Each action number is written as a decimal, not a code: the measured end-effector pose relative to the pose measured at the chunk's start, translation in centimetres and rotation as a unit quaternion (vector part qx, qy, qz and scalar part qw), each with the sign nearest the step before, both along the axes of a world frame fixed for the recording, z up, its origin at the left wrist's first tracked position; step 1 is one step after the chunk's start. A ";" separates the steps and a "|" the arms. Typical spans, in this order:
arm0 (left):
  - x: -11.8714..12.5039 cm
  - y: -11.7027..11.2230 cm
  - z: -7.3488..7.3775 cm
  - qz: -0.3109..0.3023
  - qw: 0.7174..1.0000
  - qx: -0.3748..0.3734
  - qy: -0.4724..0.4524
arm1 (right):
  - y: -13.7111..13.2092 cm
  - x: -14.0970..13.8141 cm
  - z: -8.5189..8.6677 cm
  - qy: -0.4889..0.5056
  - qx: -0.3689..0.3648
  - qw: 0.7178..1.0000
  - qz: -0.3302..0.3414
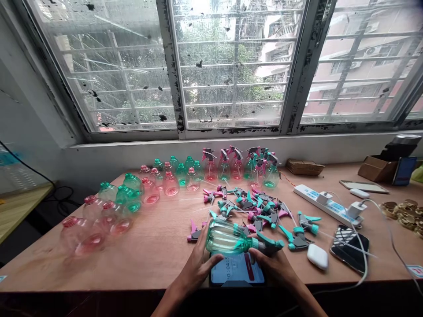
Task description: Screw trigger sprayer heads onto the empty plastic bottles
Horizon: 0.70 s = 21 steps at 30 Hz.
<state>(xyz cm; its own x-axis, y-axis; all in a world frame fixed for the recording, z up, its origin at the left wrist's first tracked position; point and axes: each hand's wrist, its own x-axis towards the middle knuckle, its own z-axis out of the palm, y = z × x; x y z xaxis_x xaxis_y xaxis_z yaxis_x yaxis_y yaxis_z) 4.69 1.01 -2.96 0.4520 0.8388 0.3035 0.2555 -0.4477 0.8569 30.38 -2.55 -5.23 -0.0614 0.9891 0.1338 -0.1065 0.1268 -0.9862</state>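
Note:
A green transparent spray bottle (224,237) lies sideways between my hands above the table's front edge. My left hand (202,259) is wrapped round its body at the base end. At the neck, my right hand (269,257) grips the grey and teal spray head (269,242), which sits at the bottle's mouth; whether it is fully tightened I cannot tell. Below the bottle lies a phone (236,269) with a timer on its screen, partly hidden by my hands. Just beyond is a pile of loose pink and teal spray heads (244,204).
Headless pink bottles (90,235) and green bottles (132,198) line the left side. Bottles with spray heads (237,169) stand by the window wall. To the right are a power strip (327,204), cables, a white earbud case (317,256) and a dark phone (349,247).

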 end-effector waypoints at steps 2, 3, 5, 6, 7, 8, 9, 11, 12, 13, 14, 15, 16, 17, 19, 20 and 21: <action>-0.1 0.2 -0.3 0.004 1.000 0.010 0.006 | 0.0 0.1 -0.1 0.003 -0.007 1.000 -0.002; -0.1 0.3 -0.5 0.010 1.000 0.016 0.013 | 0.0 0.2 -0.2 0.009 -0.010 1.000 -0.007; 0.0 0.3 -0.7 0.021 0.999 0.025 0.028 | 0.1 0.3 -0.4 0.022 -0.011 1.000 -0.019; 0.0 0.3 -0.8 0.023 0.999 0.025 0.033 | 0.1 0.3 -0.6 0.026 -0.010 0.999 -0.022; 0.0 0.2 -0.7 0.020 0.999 0.024 0.035 | 0.1 0.3 -0.7 0.028 -0.008 0.999 -0.024; 0.0 0.2 -0.6 0.012 0.999 0.022 0.032 | 0.2 0.3 -0.8 0.029 -0.007 0.999 -0.024; 0.0 0.1 -0.4 0.004 1.000 0.017 0.025 | 0.2 0.3 -1.0 0.030 -0.007 0.999 -0.025; -0.1 -0.1 -0.1 -0.010 1.000 0.005 0.003 | 0.3 0.2 -1.1 0.033 -0.008 0.999 -0.027; -0.2 -0.1 0.0 -0.010 1.000 0.002 -0.008 | 0.3 0.2 -1.2 0.034 -0.008 0.999 -0.026; -0.2 0.0 0.0 -0.009 1.000 0.003 -0.015 | 0.3 0.3 -1.1 0.034 -0.008 0.999 -0.024; -0.3 0.1 0.0 -0.008 1.000 0.011 -0.016 | 0.3 0.3 -1.1 0.033 -0.006 0.999 -0.021; -0.3 0.2 -0.2 -0.007 1.000 0.026 -0.010 | 0.3 0.3 -0.9 0.034 -0.003 0.999 -0.022; -0.4 0.4 -0.3 -0.008 0.999 0.044 0.001 | 0.3 0.4 -0.7 0.033 0.001 0.999 -0.024; -0.4 0.5 -0.5 -0.008 0.998 0.063 0.012 | 0.2 0.5 -0.5 0.030 0.006 0.999 -0.033; -0.4 0.6 -0.8 -0.002 0.995 0.093 0.026 | 0.2 0.6 -0.1 0.017 0.024 0.997 -0.068; -0.4 0.5 -0.8 0.005 0.994 0.103 0.029 | 0.2 0.6 0.1 0.009 0.034 0.996 -0.086; -0.4 0.4 -0.8 0.012 0.994 0.109 0.030 | 0.2 0.6 0.2 0.003 0.039 0.994 -0.098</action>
